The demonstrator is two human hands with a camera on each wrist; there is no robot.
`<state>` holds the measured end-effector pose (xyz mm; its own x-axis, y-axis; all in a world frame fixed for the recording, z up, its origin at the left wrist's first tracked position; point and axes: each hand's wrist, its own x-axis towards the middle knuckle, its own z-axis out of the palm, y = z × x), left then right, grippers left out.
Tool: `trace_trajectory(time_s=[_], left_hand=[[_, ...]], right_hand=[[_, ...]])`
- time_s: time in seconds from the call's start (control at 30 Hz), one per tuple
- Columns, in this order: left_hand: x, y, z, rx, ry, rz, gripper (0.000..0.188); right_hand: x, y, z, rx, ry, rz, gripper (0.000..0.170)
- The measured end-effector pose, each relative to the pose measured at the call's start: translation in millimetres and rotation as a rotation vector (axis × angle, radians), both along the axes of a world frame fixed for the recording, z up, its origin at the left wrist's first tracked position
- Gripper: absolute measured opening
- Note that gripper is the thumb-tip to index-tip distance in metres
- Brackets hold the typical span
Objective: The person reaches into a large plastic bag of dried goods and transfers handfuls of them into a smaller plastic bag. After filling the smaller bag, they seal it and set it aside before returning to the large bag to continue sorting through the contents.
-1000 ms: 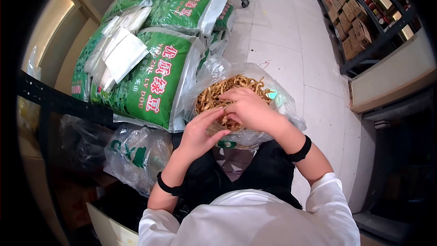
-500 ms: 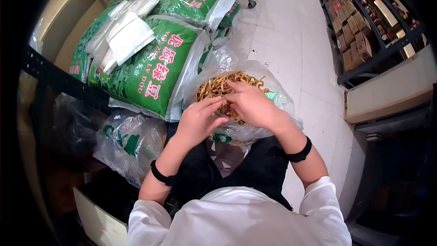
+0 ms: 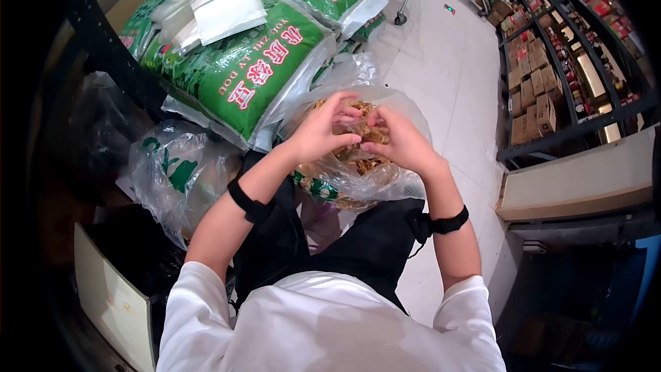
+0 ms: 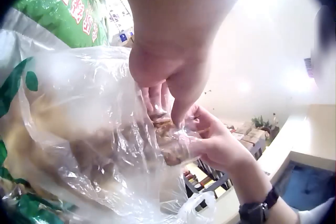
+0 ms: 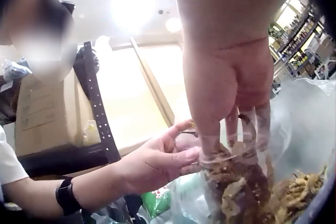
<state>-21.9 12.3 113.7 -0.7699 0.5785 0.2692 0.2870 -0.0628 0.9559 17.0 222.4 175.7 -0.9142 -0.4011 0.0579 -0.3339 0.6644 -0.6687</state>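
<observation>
A large clear plastic bag (image 3: 396,184) of dried brown strips (image 3: 365,164) stands before the person's knees. Over its mouth, the left hand (image 3: 325,131) and right hand (image 3: 406,143) face each other with curved fingers, thumbs nearly meeting around a clump of strips. The right wrist view has the right hand (image 5: 233,92) reaching down, gripping strips (image 5: 236,187) seen partly through clear film. From the side, the left hand (image 5: 152,163) meets the same clump with its thumb. Plastic bulges in front of the left hand (image 4: 173,71) in the left wrist view and hides part of the strips.
Green printed sacks (image 3: 234,62) are stacked at the left, with folded white bags (image 3: 227,14) on top. A knotted plastic bag (image 3: 175,165) sits below them. Shelves with cartons (image 3: 533,114) line the right side, and a wheeled cart (image 3: 406,0) stands farther back.
The hands have risen from the pile and drawn into facing curves around a clump. More plastic shows about them. The head view has shifted, bringing more of the right shelves into sight.
</observation>
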Motion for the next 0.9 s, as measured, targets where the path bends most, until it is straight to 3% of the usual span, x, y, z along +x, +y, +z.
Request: trace_trajectory(time_s=[0.03,0.17,0.27,0.33,0.37,0.43,0.5,0.53,0.6,0.63,0.73,0.77,0.9], left_hand=[[1.2,3.0,-0.2,-0.016,-0.019,0.048,0.072],[9.5,13.4,-2.0,-0.161,0.077,0.233,0.068],[9.2,13.1,-10.2,-0.052,-0.004,0.366,0.065],[8.6,10.5,-15.0,0.028,-0.099,0.384,0.065],[7.4,10.0,-12.9,0.105,-0.195,0.401,0.065],[15.0,13.5,-10.0,0.134,-0.140,0.440,0.067],[29.4,17.4,-1.2,0.110,-0.068,0.534,0.071],[38.1,19.6,10.0,0.115,-0.060,0.530,0.071],[50.4,23.7,31.8,0.495,-0.502,0.359,0.081],[48.5,18.9,34.8,0.564,-0.642,0.184,0.068],[47.8,13.1,36.9,0.464,-0.727,0.112,0.053],[44.1,14.7,28.5,0.484,-0.612,0.154,0.050],[40.9,4.2,21.3,0.476,-0.580,0.182,0.047]], right_hand=[[-0.1,2.4,-6.8,-0.081,-0.076,-0.020,0.035],[-0.6,20.1,-21.9,-0.022,-0.077,-0.140,0.024],[8.2,33.2,-12.8,-0.154,0.095,-0.290,0.016],[14.3,50.5,8.3,-0.429,-0.060,-0.454,0.013],[18.9,56.8,18.2,-0.429,-0.049,-0.455,0.013],[33.2,69.7,34.0,-0.633,0.025,-0.532,0.012],[43.4,87.0,32.7,-0.672,0.009,-0.533,0.013],[49.2,91.9,31.1,-0.715,-0.022,-0.534,0.014],[62.0,91.3,33.0,-0.784,-0.037,-0.533,0.016],[67.3,89.9,33.0,-0.861,-0.071,-0.571,0.016],[79.5,84.8,30.3,-0.925,-0.090,-0.629,0.019],[83.6,82.1,30.0,-0.860,-0.053,-0.618,0.022],[90.1,83.4,20.0,-0.738,0.014,-0.558,0.036]])
